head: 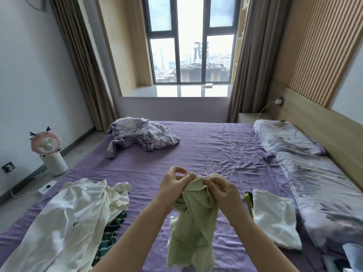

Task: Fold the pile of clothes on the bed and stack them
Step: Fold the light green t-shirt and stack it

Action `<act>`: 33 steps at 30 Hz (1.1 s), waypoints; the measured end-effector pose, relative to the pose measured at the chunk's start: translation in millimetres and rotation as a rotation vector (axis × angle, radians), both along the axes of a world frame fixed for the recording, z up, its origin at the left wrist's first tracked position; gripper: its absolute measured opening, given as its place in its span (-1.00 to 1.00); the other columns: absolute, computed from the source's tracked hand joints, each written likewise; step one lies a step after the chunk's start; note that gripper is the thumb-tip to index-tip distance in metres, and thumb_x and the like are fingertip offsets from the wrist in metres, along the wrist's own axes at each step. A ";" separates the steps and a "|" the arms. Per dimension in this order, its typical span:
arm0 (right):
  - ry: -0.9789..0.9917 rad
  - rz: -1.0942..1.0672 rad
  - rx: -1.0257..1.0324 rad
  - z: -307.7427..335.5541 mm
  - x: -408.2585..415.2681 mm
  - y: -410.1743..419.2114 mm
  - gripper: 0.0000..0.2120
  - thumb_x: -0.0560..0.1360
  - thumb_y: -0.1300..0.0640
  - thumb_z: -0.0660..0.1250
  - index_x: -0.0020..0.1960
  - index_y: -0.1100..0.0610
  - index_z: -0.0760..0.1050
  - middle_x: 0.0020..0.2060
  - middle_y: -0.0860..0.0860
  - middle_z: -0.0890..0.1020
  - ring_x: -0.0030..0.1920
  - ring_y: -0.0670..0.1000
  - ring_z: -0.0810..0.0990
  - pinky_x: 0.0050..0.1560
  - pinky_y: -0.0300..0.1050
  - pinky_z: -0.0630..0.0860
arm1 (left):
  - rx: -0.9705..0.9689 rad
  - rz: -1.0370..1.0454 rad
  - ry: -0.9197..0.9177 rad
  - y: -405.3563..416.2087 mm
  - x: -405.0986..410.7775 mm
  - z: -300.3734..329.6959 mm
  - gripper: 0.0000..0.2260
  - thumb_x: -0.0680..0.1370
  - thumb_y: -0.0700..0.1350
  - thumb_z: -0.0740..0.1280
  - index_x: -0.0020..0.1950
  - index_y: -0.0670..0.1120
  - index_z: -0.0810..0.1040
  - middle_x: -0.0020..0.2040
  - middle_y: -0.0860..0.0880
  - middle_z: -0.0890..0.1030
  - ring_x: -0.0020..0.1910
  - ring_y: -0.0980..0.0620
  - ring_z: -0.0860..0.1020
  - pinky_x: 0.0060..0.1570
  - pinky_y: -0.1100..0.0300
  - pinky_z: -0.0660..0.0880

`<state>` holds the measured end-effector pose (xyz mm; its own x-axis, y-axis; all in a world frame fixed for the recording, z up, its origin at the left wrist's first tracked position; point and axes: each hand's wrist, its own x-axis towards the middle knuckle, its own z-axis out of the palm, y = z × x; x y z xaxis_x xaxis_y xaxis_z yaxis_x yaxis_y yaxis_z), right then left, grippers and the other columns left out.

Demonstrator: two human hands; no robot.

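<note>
One folded white piece (275, 216) lies on the bed (206, 154), the unfolded pile (78, 213) waits, and both hands' fingers (181, 178) pinch a hanging green garment (192, 222).

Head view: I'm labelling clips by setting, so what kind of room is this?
A bedroom, probably in a high-rise flat: a bed with a purple sheet, a pillow by the headboard, and a curtained window overlooking city towers.
</note>
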<state>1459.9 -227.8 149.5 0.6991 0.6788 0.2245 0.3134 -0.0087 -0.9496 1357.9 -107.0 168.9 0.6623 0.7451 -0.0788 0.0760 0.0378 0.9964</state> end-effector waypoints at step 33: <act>0.425 0.267 -0.226 -13.8 34.4 -30.9 -0.75 0.47 0.19 0.41 0.13 0.16 0.52 -0.22 0.02 0.66 -0.23 -0.07 0.61 -0.19 -0.19 0.55 | -0.797 -0.284 0.002 1.6 -28.4 5.2 -0.69 0.62 -0.08 0.17 -0.06 -0.29 0.56 -0.24 -0.20 0.64 -0.30 -0.10 0.64 -0.27 0.11 0.62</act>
<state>1494.3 -258.7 135.7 0.4933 0.8437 -0.2118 -0.0782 -0.1995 -0.9768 1329.6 -105.4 174.2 0.8155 0.2716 -0.5111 0.1902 0.7083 0.6799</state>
